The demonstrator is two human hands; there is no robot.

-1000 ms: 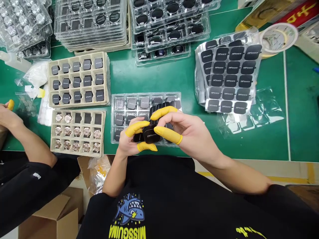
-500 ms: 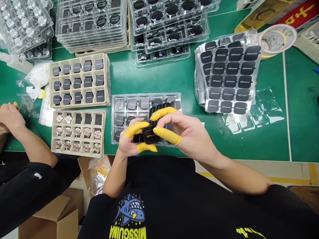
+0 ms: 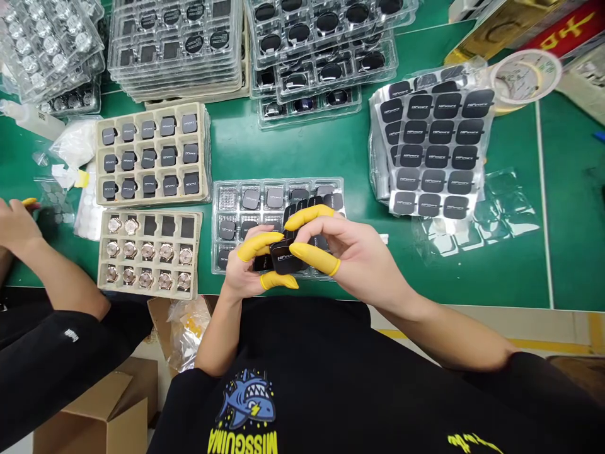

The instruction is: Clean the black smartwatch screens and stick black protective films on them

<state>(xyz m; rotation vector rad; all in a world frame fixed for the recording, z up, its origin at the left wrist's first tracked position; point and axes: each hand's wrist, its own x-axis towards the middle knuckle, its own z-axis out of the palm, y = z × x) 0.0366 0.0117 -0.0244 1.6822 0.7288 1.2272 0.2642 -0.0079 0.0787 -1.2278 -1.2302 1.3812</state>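
Note:
Between my two hands is a black rounded-square piece with pale "HiFuture" lettering. My left hand grips it from the left, the yellow-cotted index finger over its top edge and the thumb low in front. From the right, my right hand closes its cotted thumb and index finger on the piece's right edge. Behind the fingers rises a row of black labels; how it is held is hidden. Beneath both hands lies a clear plastic tray with similar dark square pieces in its pockets, partly covered by the hands.
Left are a beige tray of watches and stacked beige trays of dark squares. Clear trays are piled behind. At right lie label sheets and a tape roll. A co-worker's hand is far left.
My right thumb has shifted slightly left over the piece's lettering. My left hand stays in place. The co-worker's hand at far left has moved a little left.

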